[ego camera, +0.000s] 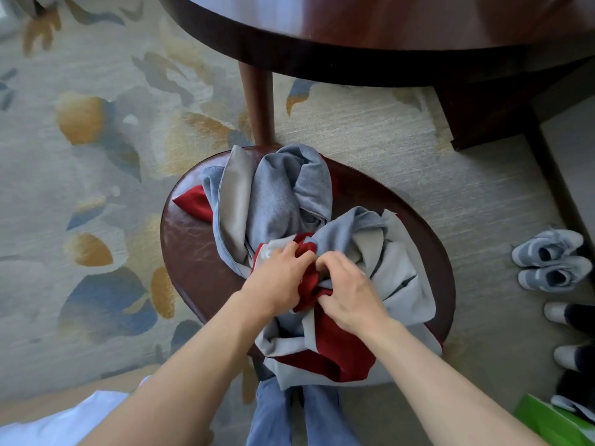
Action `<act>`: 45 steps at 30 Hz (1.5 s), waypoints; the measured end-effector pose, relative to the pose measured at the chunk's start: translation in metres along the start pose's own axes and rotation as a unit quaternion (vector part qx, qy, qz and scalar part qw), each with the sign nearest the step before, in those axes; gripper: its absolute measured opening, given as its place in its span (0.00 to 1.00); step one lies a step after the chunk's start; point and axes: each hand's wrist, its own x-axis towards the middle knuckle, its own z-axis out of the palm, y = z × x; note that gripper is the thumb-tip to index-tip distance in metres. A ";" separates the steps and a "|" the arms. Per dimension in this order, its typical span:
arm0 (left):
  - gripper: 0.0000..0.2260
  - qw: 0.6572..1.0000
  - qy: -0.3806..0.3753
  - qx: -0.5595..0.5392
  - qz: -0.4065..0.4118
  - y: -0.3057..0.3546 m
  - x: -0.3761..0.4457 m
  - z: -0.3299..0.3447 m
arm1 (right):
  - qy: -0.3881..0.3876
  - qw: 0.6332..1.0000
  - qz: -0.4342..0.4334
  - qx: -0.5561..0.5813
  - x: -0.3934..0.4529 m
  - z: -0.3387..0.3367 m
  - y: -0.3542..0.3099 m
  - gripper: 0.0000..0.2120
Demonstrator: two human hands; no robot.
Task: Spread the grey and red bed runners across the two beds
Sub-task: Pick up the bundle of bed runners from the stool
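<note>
Soft even daylight, glare on table top (370, 14), wide-angle edge bending, slight blur.

A person with both forearms bare from the elbow down, no watch, ring or bracelet showing on the left hand (279, 281) or the right hand (349, 292). A loose white short-sleeved top (69, 416) shows at the lower left, its hem pale and slightly creased. Below, the legs are in faded blue denim jeans (299, 413), the fabric softly wrinkled.
</note>
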 end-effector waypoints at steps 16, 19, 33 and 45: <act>0.56 0.997 0.036 -0.063 -0.033 -0.001 -0.031 0.038 | -0.180 0.979 0.061 -0.078 0.025 0.000 0.000 0.25; 0.39 0.972 0.154 -0.178 -0.006 0.006 -0.028 0.052 | -0.159 0.984 0.030 -0.075 0.023 -0.014 -0.005 0.17; 0.25 0.965 0.202 -0.164 -0.034 -0.018 -0.107 -0.021 | -0.172 0.983 -0.015 -0.070 0.004 -0.035 -0.062 0.28; 0.25 0.910 0.360 -0.150 -0.141 -0.041 -0.238 -0.085 | -0.134 0.967 -0.186 -0.114 0.007 -0.050 -0.219 0.17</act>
